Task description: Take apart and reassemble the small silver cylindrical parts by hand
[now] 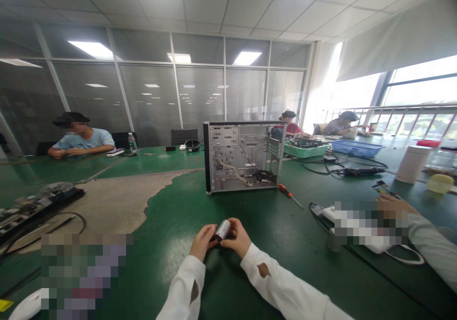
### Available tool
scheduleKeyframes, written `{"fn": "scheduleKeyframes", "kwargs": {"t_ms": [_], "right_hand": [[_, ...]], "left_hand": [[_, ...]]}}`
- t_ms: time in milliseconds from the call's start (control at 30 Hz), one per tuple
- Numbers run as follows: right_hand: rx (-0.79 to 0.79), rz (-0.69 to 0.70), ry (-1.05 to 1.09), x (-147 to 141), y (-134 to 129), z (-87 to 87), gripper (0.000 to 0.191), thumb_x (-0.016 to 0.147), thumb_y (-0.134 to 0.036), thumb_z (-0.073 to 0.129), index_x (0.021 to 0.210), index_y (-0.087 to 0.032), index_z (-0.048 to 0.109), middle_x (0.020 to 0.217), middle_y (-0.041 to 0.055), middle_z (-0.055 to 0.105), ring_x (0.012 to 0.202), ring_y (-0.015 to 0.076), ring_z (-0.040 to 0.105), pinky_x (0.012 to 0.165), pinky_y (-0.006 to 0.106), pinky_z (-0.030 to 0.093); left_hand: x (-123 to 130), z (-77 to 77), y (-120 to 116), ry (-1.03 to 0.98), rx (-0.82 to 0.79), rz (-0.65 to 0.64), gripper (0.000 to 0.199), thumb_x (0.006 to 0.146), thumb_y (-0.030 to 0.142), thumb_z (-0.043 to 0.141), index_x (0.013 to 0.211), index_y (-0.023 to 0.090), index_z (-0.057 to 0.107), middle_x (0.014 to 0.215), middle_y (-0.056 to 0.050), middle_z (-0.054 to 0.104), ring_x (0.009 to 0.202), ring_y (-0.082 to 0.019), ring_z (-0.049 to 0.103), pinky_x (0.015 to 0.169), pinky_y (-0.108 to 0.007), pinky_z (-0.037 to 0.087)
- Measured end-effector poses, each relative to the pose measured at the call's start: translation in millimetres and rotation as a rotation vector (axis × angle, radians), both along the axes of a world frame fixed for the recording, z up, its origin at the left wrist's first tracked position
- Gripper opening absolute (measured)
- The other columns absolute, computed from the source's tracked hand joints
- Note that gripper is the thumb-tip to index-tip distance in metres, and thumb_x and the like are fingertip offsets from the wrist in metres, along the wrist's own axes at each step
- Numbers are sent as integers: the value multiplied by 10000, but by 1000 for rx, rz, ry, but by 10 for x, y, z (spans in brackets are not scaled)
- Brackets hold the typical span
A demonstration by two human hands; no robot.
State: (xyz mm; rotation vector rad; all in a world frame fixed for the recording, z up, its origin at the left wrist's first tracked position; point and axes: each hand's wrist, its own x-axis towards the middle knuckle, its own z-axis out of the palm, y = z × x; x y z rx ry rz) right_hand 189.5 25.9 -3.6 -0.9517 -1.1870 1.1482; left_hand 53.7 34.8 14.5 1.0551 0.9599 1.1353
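Note:
A small silver cylinder (223,229) with a dark lower end is held tilted just above the green table (171,282). My left hand (203,242) grips it from the left with closed fingers, and my right hand (240,238) pinches it from the right. What kind of thing the cylinder is, I cannot make out. Beyond my hands stands an open computer case (243,158), its inside facing me, with loose cables and a dark fan-like part low inside. An orange-handled screwdriver (290,195) lies by the case's right corner.
A power strip (378,244), partly pixelated, and black cables lie to the right, near another person's hand (389,208). A white bottle (413,164), a green basket (309,151) and a blue basket (357,148) stand farther back. Torn brown covering (121,198) and electronic parts (39,210) lie left.

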Motion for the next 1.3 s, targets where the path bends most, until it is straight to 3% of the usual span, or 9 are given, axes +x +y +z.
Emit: {"fn": "scheduleKeyframes", "kwargs": {"t_ms": [167,400,567,733,933,1100,1300], "right_hand": [[171,-86,-310,-22,-109,68,604,461,-89,585,998,-220,341,929,41,480,811,182,508,565,267,450],[223,-162,-410,-32,-112,34,614,465,-121,604,1027,-211,374,946,49,490,842,196,497,665,297,433],[204,-79,-418,-18,-131,104,643,467,-198,658,1039,-209,364,950,48,484,827,184,489,588,266,421],[164,87,-354,15,-144,153,629,483,-227,681,1020,-220,355,957,41,479,880,186,469,586,255,397],[155,202,-286,62,-99,139,637,472,-186,685,1012,-221,350,1015,57,478,942,201,451,582,244,364],[171,178,-299,57,-90,124,655,462,-180,685,1016,-219,339,989,50,496,925,198,470,588,247,370],[199,113,-332,14,-179,177,590,479,-193,676,978,-211,362,954,39,505,899,192,493,594,256,417]], "left_hand": [[57,33,-71,136,188,13,346,518,353,672,771,145,561,760,-57,603,744,-187,553,694,-278,413],[148,7,-95,335,298,109,300,492,265,689,728,181,525,728,-38,612,712,-195,556,678,-279,395],[85,-44,-25,255,219,99,370,496,310,686,783,166,501,631,-19,602,621,-179,568,608,-266,405],[12,-101,20,154,52,-6,415,558,430,612,856,178,471,583,3,580,519,-157,565,473,-241,394],[-28,-69,21,-31,-122,-101,439,548,432,615,882,192,460,593,-7,601,565,-186,597,488,-259,415],[-35,-44,5,-124,-135,-178,445,563,421,598,895,162,454,559,-29,608,599,-211,603,496,-264,413],[-31,-17,-23,-100,-139,-204,366,561,410,588,810,165,479,570,-25,611,597,-211,600,460,-235,388]]}}
